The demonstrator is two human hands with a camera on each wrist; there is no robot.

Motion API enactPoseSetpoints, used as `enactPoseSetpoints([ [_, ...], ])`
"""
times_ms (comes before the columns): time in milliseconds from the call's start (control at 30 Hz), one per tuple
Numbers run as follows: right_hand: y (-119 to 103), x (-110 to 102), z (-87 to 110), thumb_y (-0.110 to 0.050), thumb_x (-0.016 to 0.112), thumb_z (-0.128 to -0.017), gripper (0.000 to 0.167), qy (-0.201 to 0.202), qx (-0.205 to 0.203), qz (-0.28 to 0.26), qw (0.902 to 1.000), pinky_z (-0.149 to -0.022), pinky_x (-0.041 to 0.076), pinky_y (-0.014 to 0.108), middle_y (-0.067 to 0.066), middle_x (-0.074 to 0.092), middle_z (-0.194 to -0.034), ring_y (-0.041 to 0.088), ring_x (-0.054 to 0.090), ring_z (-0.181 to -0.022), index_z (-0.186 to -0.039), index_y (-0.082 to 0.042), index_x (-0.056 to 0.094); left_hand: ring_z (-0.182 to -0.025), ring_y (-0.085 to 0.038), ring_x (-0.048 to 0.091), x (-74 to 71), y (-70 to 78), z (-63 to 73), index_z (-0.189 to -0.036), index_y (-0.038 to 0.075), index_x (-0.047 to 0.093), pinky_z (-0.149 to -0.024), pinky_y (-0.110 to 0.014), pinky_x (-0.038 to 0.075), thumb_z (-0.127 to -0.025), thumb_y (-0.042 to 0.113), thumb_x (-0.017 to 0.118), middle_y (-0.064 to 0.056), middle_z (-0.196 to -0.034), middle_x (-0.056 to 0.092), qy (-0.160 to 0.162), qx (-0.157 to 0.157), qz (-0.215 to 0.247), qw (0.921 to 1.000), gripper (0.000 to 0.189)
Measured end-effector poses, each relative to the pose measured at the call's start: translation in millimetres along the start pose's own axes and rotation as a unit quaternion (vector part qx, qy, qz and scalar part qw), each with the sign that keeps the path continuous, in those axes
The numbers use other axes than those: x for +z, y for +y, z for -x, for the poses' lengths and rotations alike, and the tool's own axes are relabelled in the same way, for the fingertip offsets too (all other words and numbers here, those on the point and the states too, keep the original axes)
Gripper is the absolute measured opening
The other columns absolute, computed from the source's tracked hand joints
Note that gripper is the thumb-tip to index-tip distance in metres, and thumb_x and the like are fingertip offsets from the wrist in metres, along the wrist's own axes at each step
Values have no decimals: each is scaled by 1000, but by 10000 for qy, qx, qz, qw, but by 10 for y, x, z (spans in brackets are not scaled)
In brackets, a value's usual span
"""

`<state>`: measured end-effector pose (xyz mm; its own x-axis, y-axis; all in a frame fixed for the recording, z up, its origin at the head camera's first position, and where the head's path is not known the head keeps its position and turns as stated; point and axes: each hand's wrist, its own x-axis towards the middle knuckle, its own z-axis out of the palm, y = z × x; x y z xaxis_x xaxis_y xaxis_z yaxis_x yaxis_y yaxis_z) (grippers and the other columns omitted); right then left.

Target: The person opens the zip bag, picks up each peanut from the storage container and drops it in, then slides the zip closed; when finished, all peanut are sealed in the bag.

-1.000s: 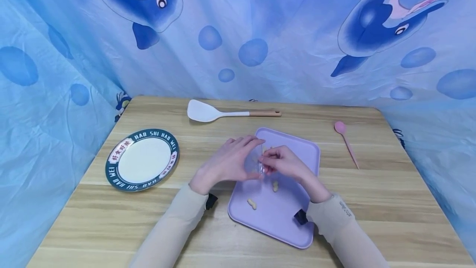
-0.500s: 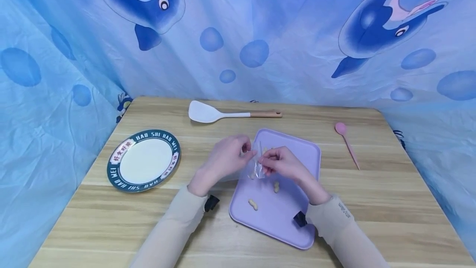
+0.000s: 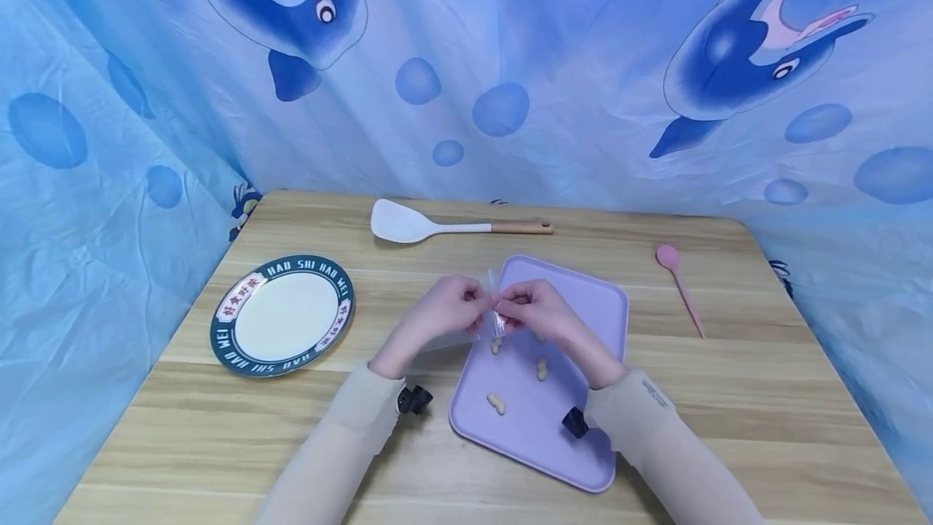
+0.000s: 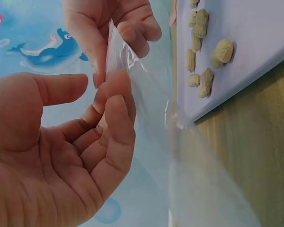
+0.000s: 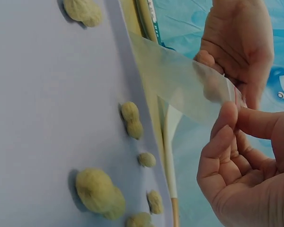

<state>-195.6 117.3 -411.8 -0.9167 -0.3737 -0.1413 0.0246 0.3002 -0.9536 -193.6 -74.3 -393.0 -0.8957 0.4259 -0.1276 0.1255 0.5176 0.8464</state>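
Note:
A clear plastic zip bag (image 5: 180, 80) stretches between my hands above the lilac tray (image 3: 510, 444). My right hand (image 3: 543, 310) pinches its mouth edge between thumb and fingers, near a red zip line in the right wrist view. My left hand (image 4: 85, 142) meets the bag with loosely bent fingers, its thumb standing apart from them. Some left fingers show through the film in the right wrist view. Below lie several unshelled peanuts (image 3: 496, 403) on the tray, partly hidden by my hands in the head view.
On the wooden table (image 3: 240, 444), a plate (image 3: 284, 314) with a dark green rim lies to the left. Behind the tray is a white turner (image 3: 401, 223) with a wooden handle. A pink spoon (image 3: 681, 290) lies to the right. A blue dolphin curtain (image 3: 583, 87) hangs behind.
My left thumb and fingers, spread wide beside the bag a second ago, have drawn closer together. My right hand has shifted left, bringing the bag's mouth to my left fingertips.

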Motion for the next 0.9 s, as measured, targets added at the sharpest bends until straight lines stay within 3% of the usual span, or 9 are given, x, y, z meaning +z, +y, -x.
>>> enactPoseSetpoints([
  [333,27,119,-74,-1,64,-93,19,-18,126,-249,9996,-61,54,23,4,69,-72,9,63,-60,-105,14,68,-55,-17,65,-38,-52,-53,-82,0,66,-57,-31,58,-101,23,58,-10,-65,66,-209,-541,624,9964,32],
  [900,69,225,-118,-8,68,-94,17,-332,397,-481,9975,-68,60,35,10,73,-75,13,69,-65,-98,9,69,-55,-17,65,-74,-107,-52,-80,-1,66,-59,-32,58,-97,12,55,-10,-64,66,-285,-679,736,9946,24],
])
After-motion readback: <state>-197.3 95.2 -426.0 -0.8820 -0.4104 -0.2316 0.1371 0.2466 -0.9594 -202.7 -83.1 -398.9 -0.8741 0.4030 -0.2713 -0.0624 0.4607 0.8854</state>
